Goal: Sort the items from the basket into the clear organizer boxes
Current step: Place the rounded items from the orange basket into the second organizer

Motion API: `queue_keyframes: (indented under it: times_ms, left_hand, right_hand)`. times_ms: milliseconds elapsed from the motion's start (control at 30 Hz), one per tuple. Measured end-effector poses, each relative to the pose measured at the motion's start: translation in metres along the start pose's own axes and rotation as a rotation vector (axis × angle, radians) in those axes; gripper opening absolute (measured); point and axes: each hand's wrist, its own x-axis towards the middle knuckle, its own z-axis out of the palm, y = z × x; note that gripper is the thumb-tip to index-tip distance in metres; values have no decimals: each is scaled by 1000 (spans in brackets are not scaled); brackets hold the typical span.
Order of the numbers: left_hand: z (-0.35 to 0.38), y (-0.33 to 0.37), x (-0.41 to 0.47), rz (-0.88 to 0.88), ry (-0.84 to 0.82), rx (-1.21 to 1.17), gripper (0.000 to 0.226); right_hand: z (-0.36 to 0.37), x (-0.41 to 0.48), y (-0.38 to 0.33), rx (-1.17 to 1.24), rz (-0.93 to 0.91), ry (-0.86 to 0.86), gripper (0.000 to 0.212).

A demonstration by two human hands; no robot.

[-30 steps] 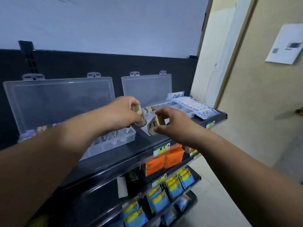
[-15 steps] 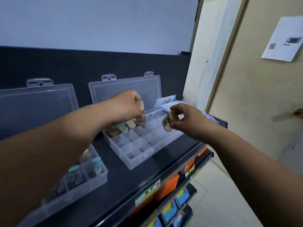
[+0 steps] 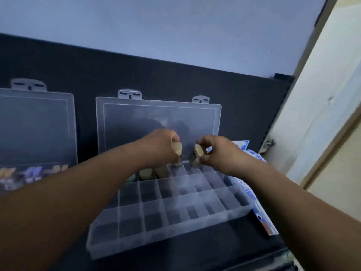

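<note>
A clear organizer box [image 3: 172, 218] with many small compartments lies open on the black shelf, its lid [image 3: 158, 122] leaning on the back panel. My left hand [image 3: 160, 145] holds a small corked vial [image 3: 176, 155] upright over a back-row compartment. My right hand [image 3: 214, 151] holds a second corked vial [image 3: 196, 155], tilted, just above the same back row. Two or three similar corked vials [image 3: 145, 174] stand in back-row compartments to the left, partly hidden by my left forearm. The basket is out of view.
A second clear organizer box [image 3: 35, 122] with several coloured items stands open at the left. A blue and white printed pack [image 3: 252, 192] lies under the box's right end. A cream door and frame [image 3: 322, 114] rise at the right.
The view has swung onto the right-hand organizer and come closer. Both hands have carried their vials down to its back row; the left vial now hangs over a compartment.
</note>
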Motion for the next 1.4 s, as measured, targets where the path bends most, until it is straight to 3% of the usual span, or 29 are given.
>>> queue_keyframes:
  times_ms: [100,233,400,800,1067,1200,1400]
  left_hand:
    - [15,6,14,-88,8,13,32]
    - [31,4,23,-157,11,81,33]
    - [44,0,32,-196,-10,224,43]
    - [47,-8,41,-284,-105,189,46]
    - [49,-4,44,-278,-145,276,65]
    - [46,-6,38,-267,-93,236,59]
    - [18,3,12,-242,149,266,52]
  right_hand:
    - [4,19,15,-7,-94,-92,25]
    - [7,27,24,-45,-178,-157,43]
    - [12,32,36,-31,-207,-192,47]
    - [23,50,37,-40,-197,-328,51]
    - [22,53,36,-97,-225,-378,64]
    - [11,56,35,-90,-240,-339,50]
    - [1,55,9,-161,-429,-149,32]
